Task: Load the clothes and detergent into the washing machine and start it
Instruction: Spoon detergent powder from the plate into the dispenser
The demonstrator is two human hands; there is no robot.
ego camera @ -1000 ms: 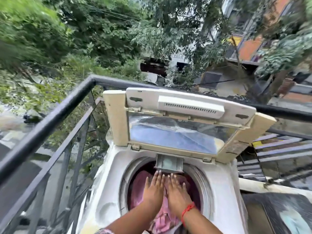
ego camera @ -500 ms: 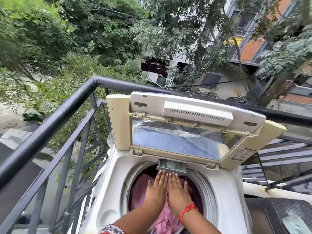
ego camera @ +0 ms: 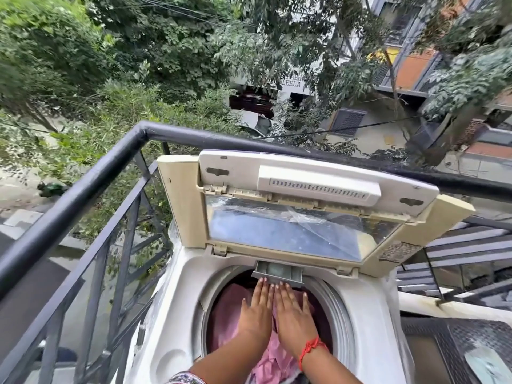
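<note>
Railing (ego camera: 83, 187): I am seeing a dark metal rail running along the left and turning behind the washer, with trees and a street below it.
Washer (ego camera: 177, 314): I am looking down at a white top-loader standing just beside the railing, its round drum mouth facing up.
Lid (ego camera: 304, 206): it is standing folded upright at the back, cream-framed, with a clear pane wrapped in plastic film.
Clothes (ego camera: 227, 314): pink fabric is lying inside the drum, filling most of the opening and bunching up toward the near rim.
Left hand (ego camera: 256, 309): I am pressing it flat on the pink fabric, fingers straight and together, released and grasping nothing, fingertips reaching just under the tray.
Tray (ego camera: 278, 273): a small grey tray is jutting out at the back rim of the drum, below the lid hinge.
Right hand (ego camera: 292, 314): it is lying flat beside the left, the two touching along the forefingers, fingers straight and released, palm down on the fabric.
Thread (ego camera: 310, 349): a red band is sitting round the right wrist.
Far right: a dark textured surface is showing beside the washer; I cannot tell what it is.
</note>
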